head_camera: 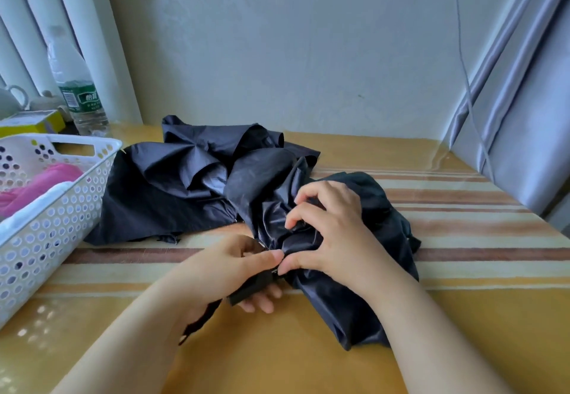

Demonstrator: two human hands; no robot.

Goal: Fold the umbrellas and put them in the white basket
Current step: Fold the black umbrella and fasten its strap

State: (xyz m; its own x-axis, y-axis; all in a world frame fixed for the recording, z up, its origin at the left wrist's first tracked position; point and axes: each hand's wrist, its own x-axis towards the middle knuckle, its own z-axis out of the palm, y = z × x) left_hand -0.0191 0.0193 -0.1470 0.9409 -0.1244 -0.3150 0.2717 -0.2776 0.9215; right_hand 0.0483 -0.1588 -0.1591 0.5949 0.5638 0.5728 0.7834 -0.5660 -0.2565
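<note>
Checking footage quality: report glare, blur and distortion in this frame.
Head view: window glare reflects off the glossy table; the water bottle top looks soft and washed out; wide-angle bending curves the curtains at the edges; both hands and the black umbrella stay fairly sharp.

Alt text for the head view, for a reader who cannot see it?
Left hand grips a black umbrella's handle while the right hand gathers its canopy on a striped table. A white basket holding something pink stands left.

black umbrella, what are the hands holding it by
The left hand grips the black umbrella by its handle; the right hand pinches its bunched canopy fabric just above the handle.
</note>
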